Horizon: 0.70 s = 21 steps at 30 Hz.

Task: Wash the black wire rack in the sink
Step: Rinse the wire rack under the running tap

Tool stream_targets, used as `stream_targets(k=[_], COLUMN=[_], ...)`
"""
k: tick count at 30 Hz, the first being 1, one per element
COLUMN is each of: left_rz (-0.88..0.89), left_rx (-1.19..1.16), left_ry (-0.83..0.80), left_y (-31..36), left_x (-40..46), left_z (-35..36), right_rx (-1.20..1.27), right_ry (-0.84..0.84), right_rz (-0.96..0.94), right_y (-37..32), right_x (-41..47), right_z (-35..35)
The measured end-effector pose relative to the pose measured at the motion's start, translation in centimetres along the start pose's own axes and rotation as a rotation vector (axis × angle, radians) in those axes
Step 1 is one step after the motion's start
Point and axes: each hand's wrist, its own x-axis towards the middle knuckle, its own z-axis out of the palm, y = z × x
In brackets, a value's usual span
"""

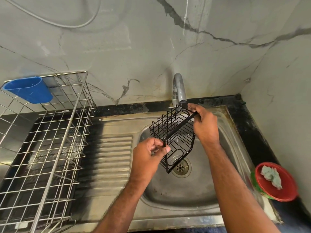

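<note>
I hold the black wire rack [175,130] tilted over the steel sink [181,195], just below the chrome tap [179,89]. My left hand [149,155] grips its near lower corner at the frame bar. At the far upper end, my right hand [204,125] pinches the same bar close to the tap's spout. The rack hangs above the drain [181,167], which shows through its wires. I see no water running from the tap.
A large steel wire dish basket [50,135] with a blue plastic cup holder [28,89] stands on the left by the ribbed drainboard [114,155]. At the sink's right edge sits a red bowl [277,189] holding a pale scrub pad [271,176]. Marble wall behind.
</note>
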Motion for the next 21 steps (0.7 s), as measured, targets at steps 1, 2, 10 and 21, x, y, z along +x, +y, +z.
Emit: stream_targets(k=[1,2,10,21], left_rz=[0.0,-0.001,-0.012,0.025], left_rx=[-0.003,-0.007,-0.017,-0.042], left_ry=[-0.001,-0.003,-0.037,-0.103], left_y=[0.0,-0.07,-0.39,-0.45], left_x=[-0.02,0.0,0.04,-0.48], left_z=[-0.02,-0.06,-0.52,-0.73], right_rx=[-0.001,0.002,0.021,0.018], right_ry=[-0.002,-0.002,0.006,0.025], right_rz=[-0.005,-0.013,-0.052,-0.073], right_y=[0.05,0.03,-0.3,-0.64], right_x=[-0.02,-0.05,-0.21,-0.95], right_z=[0.03,0.08,0.27,-0.4])
